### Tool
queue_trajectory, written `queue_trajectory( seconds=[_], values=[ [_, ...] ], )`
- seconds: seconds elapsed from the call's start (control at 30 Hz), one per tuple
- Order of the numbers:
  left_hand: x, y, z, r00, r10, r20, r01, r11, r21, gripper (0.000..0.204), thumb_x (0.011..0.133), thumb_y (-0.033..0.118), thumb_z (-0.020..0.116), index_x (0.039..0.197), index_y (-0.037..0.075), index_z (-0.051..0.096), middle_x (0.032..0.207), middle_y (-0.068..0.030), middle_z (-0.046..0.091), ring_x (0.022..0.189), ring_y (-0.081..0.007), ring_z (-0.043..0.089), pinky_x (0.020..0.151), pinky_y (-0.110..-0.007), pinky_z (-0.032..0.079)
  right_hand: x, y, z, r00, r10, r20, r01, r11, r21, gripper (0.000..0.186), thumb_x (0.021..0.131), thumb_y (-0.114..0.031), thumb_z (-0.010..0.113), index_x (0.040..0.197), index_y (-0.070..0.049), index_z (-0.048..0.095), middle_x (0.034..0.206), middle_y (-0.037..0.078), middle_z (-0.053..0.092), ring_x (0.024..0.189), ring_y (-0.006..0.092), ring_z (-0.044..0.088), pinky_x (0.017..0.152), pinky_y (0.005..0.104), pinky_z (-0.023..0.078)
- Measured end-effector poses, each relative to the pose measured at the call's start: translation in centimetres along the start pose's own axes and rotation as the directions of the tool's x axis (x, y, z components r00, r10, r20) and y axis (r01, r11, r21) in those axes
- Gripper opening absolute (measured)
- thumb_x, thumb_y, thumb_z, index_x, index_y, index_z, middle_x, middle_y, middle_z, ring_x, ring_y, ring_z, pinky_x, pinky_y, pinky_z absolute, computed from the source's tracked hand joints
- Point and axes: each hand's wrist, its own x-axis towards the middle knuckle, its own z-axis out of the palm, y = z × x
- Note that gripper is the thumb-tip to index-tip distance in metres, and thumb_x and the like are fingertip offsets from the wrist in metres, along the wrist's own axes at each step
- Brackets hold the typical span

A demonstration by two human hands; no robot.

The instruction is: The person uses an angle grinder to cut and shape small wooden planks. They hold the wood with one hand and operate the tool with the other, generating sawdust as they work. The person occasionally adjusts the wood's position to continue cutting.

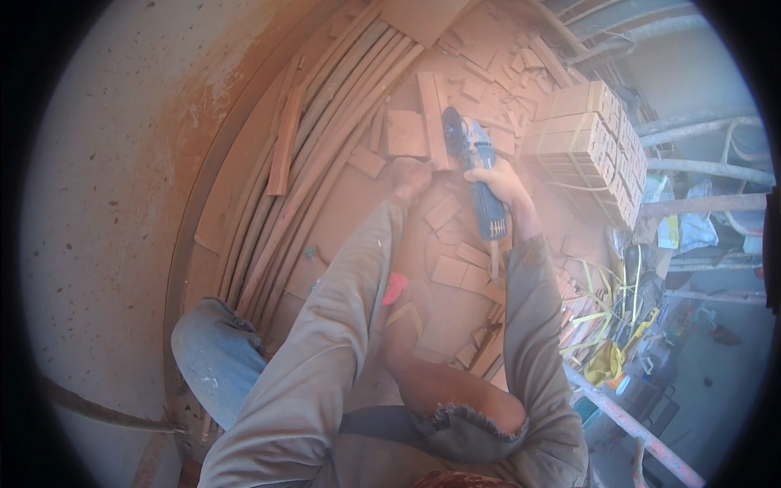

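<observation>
My right hand (pixel 500 182) is wrapped round the blue body of an angle grinder (pixel 486 203). The grinder's dark round disc (pixel 453 128) is at its far end, beside a long reddish-brown tile strip (pixel 434 110). My left hand (pixel 410 177) is closed at the near end of that strip, its fingers blurred by dust. Just beyond the left hand lies a squarish tile (pixel 405 134). Another tile piece (pixel 367 162) is on the floor to its left. Whether the disc touches the strip cannot be made out.
Long poles (pixel 313 154) run along the wall (pixel 114 179) at left. A strapped stack of tiles (pixel 582 142) stands at right, near metal scaffold pipes (pixel 708 172). Broken tiles (pixel 462 272) and yellow straps (pixel 622 289) litter the dusty floor. Haze hangs over everything.
</observation>
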Motion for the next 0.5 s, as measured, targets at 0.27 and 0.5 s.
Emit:
queue_trajectory(
  seconds=[0.27,0.5],
  values=[
    [-1.8,1.7,-0.4,1.0,-0.002,-0.013,0.002,1.0,-0.006,0.04,0.091,0.036,0.073,0.077,-0.001,0.078,0.075,-0.0103,0.075,0.073,-0.0215,0.069,0.071,-0.039,0.052,-2.5,1.1,0.1,1.0,-0.016,0.005,0.016,1.0,0.002,0.051,0.076,-0.024,0.079,0.115,0.005,0.066,0.103,0.008,0.068,0.094,0.0186,0.064,0.084,0.0355,0.051],
    [0.0,0.1,0.2,0.998,0.051,-0.031,-0.047,0.993,0.109,0.045,0.092,0.04,0.071,0.075,-0.001,0.077,0.075,-0.0122,0.075,0.074,-0.0222,0.07,0.074,-0.039,0.052,-4.3,2.2,0.3,1.0,0.024,0.013,-0.024,1.0,0.019,0.051,0.076,-0.022,0.079,0.118,0.003,0.066,0.104,0.007,0.068,0.094,0.0173,0.062,0.085,0.0335,0.05]
  ],
)
